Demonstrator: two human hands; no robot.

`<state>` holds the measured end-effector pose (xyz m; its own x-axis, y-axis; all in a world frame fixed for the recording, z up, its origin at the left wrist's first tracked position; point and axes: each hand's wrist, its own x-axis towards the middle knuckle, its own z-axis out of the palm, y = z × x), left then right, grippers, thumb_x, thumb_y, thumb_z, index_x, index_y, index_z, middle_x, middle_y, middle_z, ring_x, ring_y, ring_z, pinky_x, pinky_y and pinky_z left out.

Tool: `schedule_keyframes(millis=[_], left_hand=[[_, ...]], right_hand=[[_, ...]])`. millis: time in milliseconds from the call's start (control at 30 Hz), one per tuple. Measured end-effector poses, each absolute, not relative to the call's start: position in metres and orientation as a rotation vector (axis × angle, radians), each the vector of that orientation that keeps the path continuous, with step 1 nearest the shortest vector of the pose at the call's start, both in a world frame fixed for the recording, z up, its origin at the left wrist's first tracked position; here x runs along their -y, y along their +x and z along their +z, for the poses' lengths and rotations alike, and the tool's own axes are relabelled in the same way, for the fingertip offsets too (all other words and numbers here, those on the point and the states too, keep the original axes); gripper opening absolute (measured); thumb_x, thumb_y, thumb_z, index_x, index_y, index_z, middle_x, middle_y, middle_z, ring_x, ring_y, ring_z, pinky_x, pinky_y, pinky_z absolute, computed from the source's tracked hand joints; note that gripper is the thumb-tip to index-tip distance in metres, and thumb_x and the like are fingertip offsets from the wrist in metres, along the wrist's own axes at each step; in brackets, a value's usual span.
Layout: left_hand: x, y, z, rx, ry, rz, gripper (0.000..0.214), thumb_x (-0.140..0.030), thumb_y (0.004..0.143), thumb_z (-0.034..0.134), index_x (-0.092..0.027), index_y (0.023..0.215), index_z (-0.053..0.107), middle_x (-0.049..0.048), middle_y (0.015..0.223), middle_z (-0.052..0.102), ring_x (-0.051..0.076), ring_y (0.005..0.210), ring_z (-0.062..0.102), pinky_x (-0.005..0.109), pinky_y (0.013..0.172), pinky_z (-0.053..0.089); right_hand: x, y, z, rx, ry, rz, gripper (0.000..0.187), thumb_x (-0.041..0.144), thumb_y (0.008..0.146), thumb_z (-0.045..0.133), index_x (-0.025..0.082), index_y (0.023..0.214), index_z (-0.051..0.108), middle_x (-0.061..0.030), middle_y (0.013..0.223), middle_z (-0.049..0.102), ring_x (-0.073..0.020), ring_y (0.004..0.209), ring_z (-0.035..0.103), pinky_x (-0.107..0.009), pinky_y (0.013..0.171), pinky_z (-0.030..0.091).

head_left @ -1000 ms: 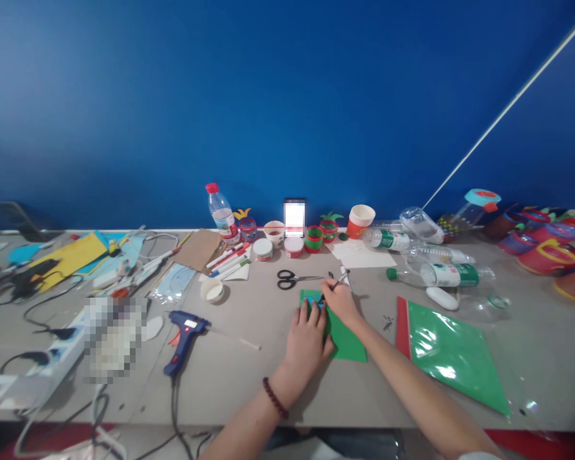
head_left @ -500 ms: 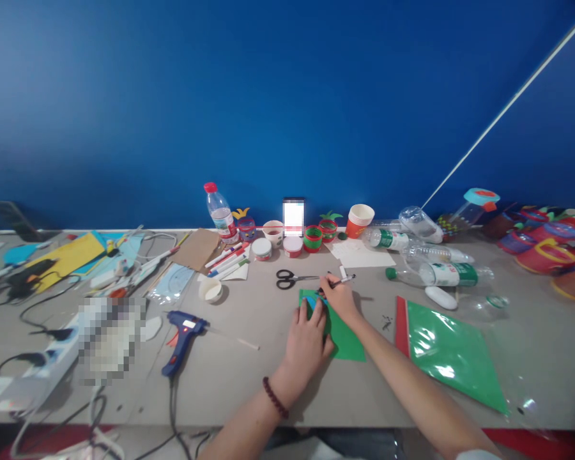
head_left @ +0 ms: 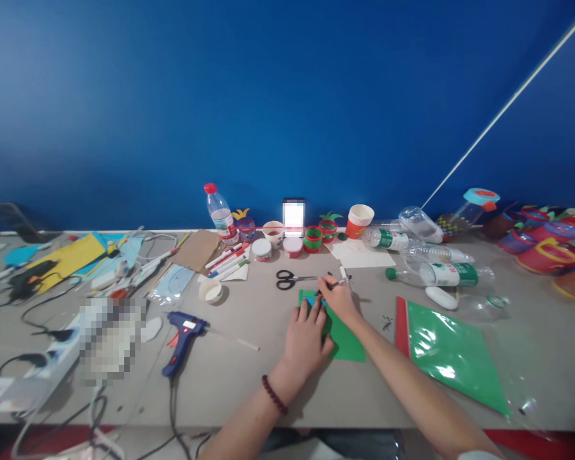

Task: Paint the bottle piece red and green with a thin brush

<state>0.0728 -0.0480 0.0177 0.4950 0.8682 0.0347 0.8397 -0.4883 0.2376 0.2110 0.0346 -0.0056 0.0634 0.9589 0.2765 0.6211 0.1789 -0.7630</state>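
My left hand (head_left: 307,333) lies flat with its fingers stretched over a small blue piece (head_left: 311,300), pressing it on a green sheet (head_left: 347,338). Its fingertips cover much of the blue piece. Just right of those fingertips, my right hand (head_left: 339,300) is closed around a marker (head_left: 344,281) whose tip end points down at the blue piece's edge. The exact contact of the tip is too small to see. Black-handled scissors (head_left: 292,279) lie on the table beyond the left fingers.
A blue glue gun (head_left: 184,338) with its cord lies left of my hands. At right are a green packet (head_left: 453,351) and several clear bottles (head_left: 448,274). Markers (head_left: 227,260), paper cups (head_left: 360,220) and a phone (head_left: 294,218) line the back; a power strip (head_left: 52,358) sits left.
My right hand and the marker have shifted slightly, with the marker's back end tilting a little. My left hand stays on the blue piece and green sheet.
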Motion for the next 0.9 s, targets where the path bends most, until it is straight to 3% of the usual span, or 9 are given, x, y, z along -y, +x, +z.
schedule_keyframes(millis=[333,900], left_hand=[[0.0476,0.0723,0.0163,-1.47,2.535,0.231,0.062,-0.036,0.087,0.051,-0.013,0.144,0.045,0.0097,0.154,0.043,0.038,0.137,0.04,0.051,0.108,0.039],[0.0478,0.0728,0.0163,-1.468,2.53,0.236,0.062,-0.036,0.088,0.051,-0.014,0.145,0.045,0.0099,0.154,0.043,0.038,0.137,0.04,0.052,0.108,0.039]], right_hand=[[-0.0338,0.2095,-0.0047,1.708,-1.532,0.436,0.041,0.045,0.091,0.039,0.024,0.057,0.044,0.0029,0.046,0.048,-0.014,0.045,0.042,-0.027,0.053,0.035],[-0.0356,0.2098,-0.0066,1.732,-1.522,0.403,0.044,0.047,0.093,0.036,0.024,0.057,0.045,0.0007,0.047,0.052,-0.014,0.046,0.044,-0.027,0.052,0.036]])
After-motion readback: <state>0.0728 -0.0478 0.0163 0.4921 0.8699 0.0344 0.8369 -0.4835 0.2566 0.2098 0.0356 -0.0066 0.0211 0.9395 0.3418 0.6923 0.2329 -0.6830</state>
